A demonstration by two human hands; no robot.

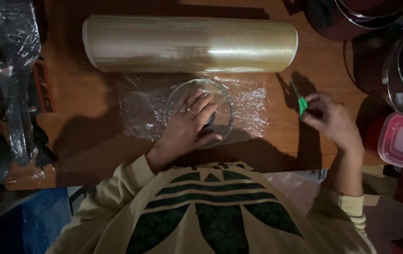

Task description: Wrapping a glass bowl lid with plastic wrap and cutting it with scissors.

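Dim wooden tabletop (93, 122), long roll of clear cling film (189, 43) lying crosswise at the far edge. Left hand (189, 127) spread flat, fingers open, on the round clear glass bowl (225, 106) atop the pulled-out film sheet (138, 110). Right hand (330, 120), off to the bowl's right, pinched shut around a small green-handled tool (301, 104).

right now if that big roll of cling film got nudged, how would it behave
The roll of cling film lies on its side on the wooden table, so a push across its length would probably set it rolling. It looks thick and tightly wound, so likely stiff and fairly heavy. Its glossy surface may be slippery to grip.
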